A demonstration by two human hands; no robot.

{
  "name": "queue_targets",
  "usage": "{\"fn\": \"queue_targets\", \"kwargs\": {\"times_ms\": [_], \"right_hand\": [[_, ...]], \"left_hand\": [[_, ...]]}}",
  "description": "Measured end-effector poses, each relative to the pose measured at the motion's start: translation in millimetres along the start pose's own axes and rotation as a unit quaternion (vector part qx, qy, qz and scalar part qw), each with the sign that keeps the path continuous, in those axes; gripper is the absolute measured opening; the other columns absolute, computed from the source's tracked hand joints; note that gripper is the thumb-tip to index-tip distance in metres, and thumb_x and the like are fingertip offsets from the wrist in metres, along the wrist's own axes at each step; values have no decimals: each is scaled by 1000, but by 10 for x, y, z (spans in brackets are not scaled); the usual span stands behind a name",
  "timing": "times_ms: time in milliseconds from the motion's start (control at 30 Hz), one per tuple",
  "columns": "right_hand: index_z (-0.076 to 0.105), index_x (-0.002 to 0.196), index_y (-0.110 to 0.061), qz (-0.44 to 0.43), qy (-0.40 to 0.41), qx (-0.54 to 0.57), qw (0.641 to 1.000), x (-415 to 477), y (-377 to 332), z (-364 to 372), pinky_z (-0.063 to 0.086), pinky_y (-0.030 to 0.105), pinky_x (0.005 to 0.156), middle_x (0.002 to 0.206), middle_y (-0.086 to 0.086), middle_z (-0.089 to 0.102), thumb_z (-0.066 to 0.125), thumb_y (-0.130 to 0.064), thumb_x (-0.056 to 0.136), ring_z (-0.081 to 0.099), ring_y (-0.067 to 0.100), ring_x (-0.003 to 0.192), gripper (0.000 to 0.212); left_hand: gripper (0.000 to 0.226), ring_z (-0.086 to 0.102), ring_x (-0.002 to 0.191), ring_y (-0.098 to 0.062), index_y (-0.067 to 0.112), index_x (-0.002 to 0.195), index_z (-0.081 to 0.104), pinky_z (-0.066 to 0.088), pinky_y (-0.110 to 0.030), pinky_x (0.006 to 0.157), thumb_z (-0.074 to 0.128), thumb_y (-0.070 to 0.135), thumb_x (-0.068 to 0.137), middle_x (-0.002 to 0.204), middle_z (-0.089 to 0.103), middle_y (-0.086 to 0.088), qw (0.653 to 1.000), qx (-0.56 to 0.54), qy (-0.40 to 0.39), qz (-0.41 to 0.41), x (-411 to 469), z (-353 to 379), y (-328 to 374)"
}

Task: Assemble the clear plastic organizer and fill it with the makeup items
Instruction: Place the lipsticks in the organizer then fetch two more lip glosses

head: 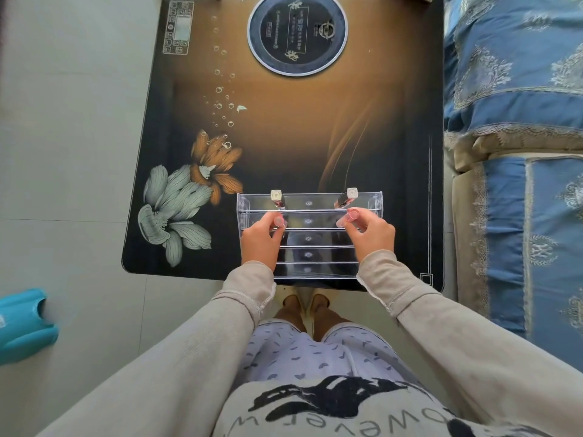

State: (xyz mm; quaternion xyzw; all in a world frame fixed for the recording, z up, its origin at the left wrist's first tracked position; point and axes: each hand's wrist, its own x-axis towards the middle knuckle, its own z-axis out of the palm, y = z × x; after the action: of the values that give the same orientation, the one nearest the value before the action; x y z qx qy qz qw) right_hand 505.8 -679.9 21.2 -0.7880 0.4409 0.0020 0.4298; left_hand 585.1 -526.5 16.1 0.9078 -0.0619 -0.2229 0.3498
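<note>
- The clear organizer [310, 234] sits at the near edge of the dark table [299, 146], directly ahead of both hands, its tiers running left to right
- Left hand [260, 239] is pinched shut on a small pink-capped tube [279, 221]; right hand [370, 236] is pinched on a matching one [352, 213]
- Both tubes hover over the second tier, each hand about equally near; two gold-capped lipsticks [276, 198] already stand in the back tier, so the drop looks straight down
</note>
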Motion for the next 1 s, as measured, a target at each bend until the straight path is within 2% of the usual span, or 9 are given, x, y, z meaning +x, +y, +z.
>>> {"fn": "queue_targets", "kwargs": {"times_ms": [100,433,767,1000], "right_hand": [[67,109,-7,-1,-9,-10,1000,3,0,5,48,29,93,108,12,71,59,-19,89,65,25,101,25],[66,108,-7,-5,-33,-27,999,26,9,8,48,31,96,109,12,70,60,-18,88,65,25,103,24],[65,106,-6,-18,-41,-46,998,49,-17,11,49,32,93,109,13,69,61,-17,88,64,26,102,22],[67,96,-4,-31,-38,-53,997,53,-10,32,49,29,88,104,14,70,64,-11,85,65,27,95,14]], "left_hand": [[24,65,101,-28,10,110,64,51,-35,93,59,19,89,107,70,-13,1000,3,-5,-7,2,11,-4],[20,66,97,-28,8,106,65,51,-32,90,58,19,90,102,71,-15,999,38,-18,-5,55,8,-29],[19,66,98,-27,6,102,65,50,-32,92,59,18,88,105,70,-14,997,69,-34,9,101,-10,5],[17,66,97,-27,5,99,64,51,-33,91,61,17,87,104,70,-15,997,61,-34,16,104,-3,2]]}}
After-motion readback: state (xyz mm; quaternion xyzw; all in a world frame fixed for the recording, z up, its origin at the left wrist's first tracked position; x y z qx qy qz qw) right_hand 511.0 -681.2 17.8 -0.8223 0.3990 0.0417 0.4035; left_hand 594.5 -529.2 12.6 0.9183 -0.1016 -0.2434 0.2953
